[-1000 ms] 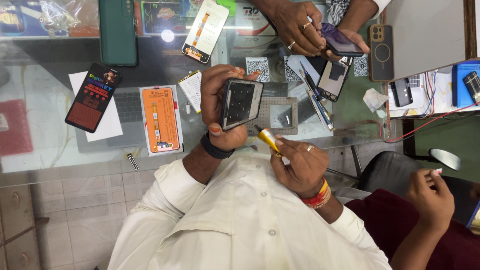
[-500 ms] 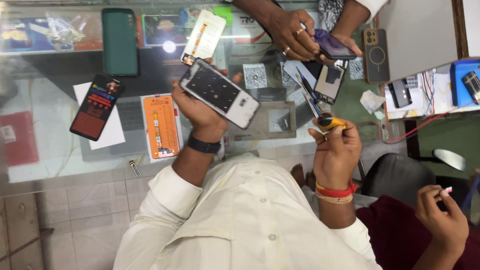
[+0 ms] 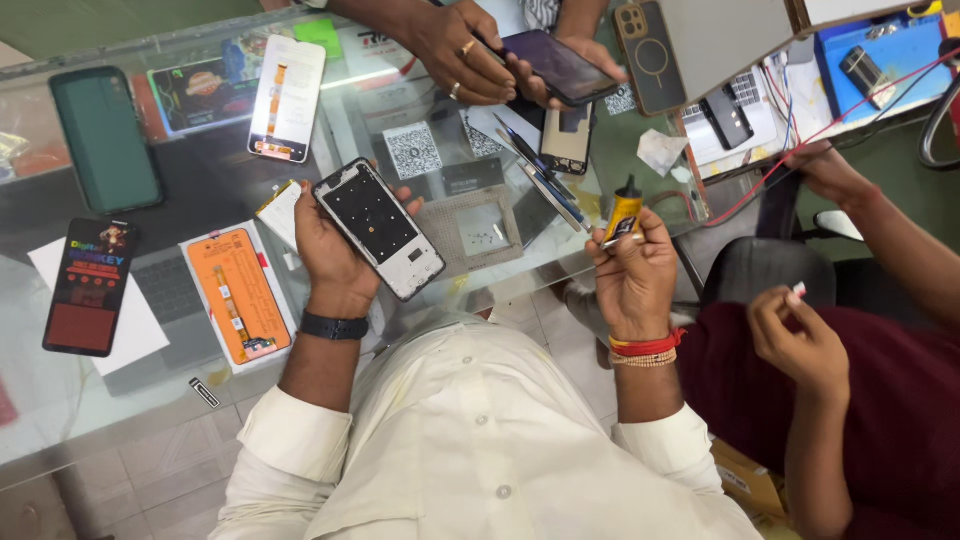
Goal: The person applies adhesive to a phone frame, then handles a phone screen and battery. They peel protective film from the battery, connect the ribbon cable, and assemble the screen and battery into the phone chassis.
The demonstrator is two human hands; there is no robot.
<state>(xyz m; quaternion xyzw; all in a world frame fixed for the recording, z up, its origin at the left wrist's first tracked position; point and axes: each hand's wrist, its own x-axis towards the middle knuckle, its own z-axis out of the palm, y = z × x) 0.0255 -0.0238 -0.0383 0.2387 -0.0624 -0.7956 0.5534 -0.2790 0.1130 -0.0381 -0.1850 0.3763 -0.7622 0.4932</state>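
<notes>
Far left of the left grip: dark green phone case (image 3: 105, 138) flat on the glass counter (image 3: 200, 180), below it a black phone with red screen (image 3: 88, 287) on white paper. Just left of the left hand, an orange-fronted parts box (image 3: 238, 298); a second white box with orange strip (image 3: 288, 98) up and left of it. Left hand (image 3: 335, 252) closed around a phone frame (image 3: 379, 228), back open and facing up, tilted, fingers wrapped from beneath, thumb side on its left edge; black band at the wrist. Right of that grip, on the glass: grey square mat (image 3: 470, 232), tweezers and thin tools (image 3: 540, 180) near it. Right hand (image 3: 633, 270) clenched tight on a small yellow glue tube (image 3: 624, 212), black nozzle up, held upright above the fist; red and beaded bands at the wrist. Above both grips, another person's hands (image 3: 470, 55) hold a dark phone (image 3: 560, 65). Far right of the right grip, a person in maroon, their hand (image 3: 795, 335) pinching something small, cannot tell what.
</notes>
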